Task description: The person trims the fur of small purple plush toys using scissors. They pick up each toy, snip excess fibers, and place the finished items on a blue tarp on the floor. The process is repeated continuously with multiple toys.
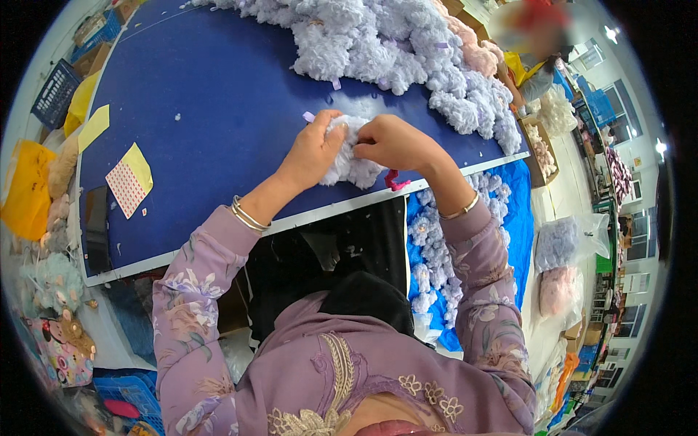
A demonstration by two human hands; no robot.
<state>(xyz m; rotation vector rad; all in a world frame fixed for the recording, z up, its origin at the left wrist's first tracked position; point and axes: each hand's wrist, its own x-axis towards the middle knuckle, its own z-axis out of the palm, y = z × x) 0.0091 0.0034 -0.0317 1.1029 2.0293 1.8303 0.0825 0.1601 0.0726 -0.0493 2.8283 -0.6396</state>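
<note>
Fluffy piece (352,170) near table edge (327,210) (roomier leftward)

The fluffy piece (352,168) is lumpy and pale purple-blue. 1 little purple tag (309,116) pokes out at its upper left. It is between the left hand (311,154) and right hand (396,142), near the blue table's (218,109) front edge.

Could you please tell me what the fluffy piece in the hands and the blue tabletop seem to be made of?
The fluffy piece looks like synthetic plush, soft and matte, given its tufted pile. The blue tabletop seems smooth and slightly satiny, perhaps plastic sheeting or laminate.
</note>
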